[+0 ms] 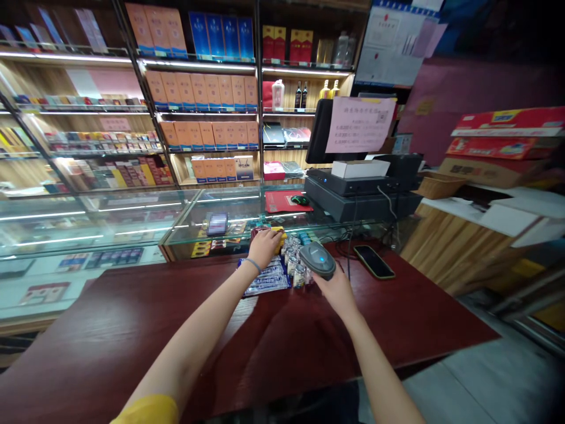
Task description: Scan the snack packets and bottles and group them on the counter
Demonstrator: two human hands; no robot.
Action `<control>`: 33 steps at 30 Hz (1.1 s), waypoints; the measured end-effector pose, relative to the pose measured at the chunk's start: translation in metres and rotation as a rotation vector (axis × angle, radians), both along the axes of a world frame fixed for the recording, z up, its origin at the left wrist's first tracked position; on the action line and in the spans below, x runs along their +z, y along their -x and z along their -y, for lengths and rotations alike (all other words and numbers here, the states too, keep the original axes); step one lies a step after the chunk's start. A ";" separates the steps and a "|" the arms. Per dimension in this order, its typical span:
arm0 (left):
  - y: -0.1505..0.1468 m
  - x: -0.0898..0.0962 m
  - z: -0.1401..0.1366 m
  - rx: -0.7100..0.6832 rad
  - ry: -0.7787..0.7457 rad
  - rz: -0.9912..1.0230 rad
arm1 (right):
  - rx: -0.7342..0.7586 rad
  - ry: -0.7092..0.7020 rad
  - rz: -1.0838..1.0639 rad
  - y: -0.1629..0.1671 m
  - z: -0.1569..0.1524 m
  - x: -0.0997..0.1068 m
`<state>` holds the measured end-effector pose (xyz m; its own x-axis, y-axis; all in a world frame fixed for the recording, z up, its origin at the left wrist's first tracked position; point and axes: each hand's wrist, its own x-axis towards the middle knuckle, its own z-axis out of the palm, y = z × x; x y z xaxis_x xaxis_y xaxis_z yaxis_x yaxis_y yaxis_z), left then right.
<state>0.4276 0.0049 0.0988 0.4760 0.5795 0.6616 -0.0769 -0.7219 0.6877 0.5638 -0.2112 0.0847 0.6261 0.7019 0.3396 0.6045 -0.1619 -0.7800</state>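
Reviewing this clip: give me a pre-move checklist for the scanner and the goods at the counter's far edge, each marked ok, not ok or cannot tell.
1. Right hand grips the barcode scanner: ok.
2. Scanner light is on, blue: ok.
3. Left hand rests on the yellow packet: ok.
4. Scanner window faces a barcode: cannot tell.
5. Small bottles stand upright between the hands: ok.
6. Phone lies apart from both hands on the red counter: ok.
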 end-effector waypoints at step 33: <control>0.210 -0.069 0.015 0.672 -0.420 -0.297 | 0.226 -0.217 0.104 0.089 -0.085 -0.032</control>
<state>0.2180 -0.0101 0.0301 0.3063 0.5353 0.7872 0.6017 -0.7497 0.2757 0.4744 -0.1265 0.0527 0.4169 0.7234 0.5504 0.6844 0.1487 -0.7138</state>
